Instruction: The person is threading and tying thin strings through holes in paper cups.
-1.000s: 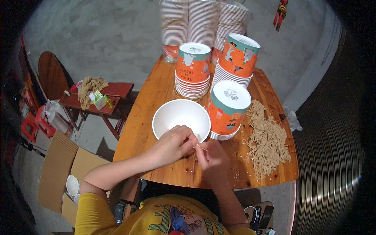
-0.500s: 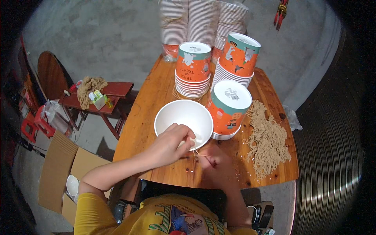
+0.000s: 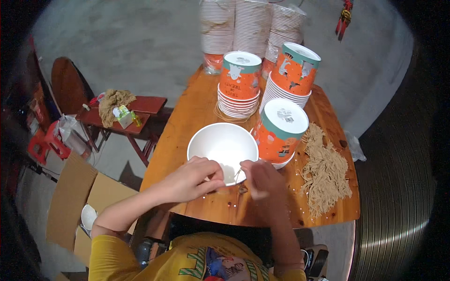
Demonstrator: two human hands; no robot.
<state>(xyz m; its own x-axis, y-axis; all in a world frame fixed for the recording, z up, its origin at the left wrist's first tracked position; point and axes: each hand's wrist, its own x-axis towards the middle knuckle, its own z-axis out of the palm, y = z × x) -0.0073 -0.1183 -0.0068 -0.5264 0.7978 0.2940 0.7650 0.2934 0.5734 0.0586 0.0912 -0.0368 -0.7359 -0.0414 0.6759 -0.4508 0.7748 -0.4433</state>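
Note:
A white-lined paper bucket (image 3: 218, 138) stands mouth up near the front of the wooden table. My left hand (image 3: 194, 178) is curled over its near rim, the thumb outside and the fingers toward the inside. At the rim's near right, a thin beige string (image 3: 238, 174) runs down from my right hand (image 3: 265, 180), whose fingertips are pinched together on it. Part of the rim is covered by my left hand, so its grip shows only partly. Just right of the bucket, an orange and green paper bucket (image 3: 281, 136) stands upside down on a short stack.
A pile of cut beige strings (image 3: 326, 171) lies at the right. Farther back stand upturned bucket stacks (image 3: 240, 82) and tall wrapped stacks (image 3: 218, 28). To the left are a red bench (image 3: 145, 104) and an open cardboard box (image 3: 70, 201). Small white bits dot the tabletop (image 3: 173, 136).
My right hand has risen from below the rim to its right edge, with the string. My left hand has drawn back from inside the bucket to its near rim. The whole view has shifted slightly.

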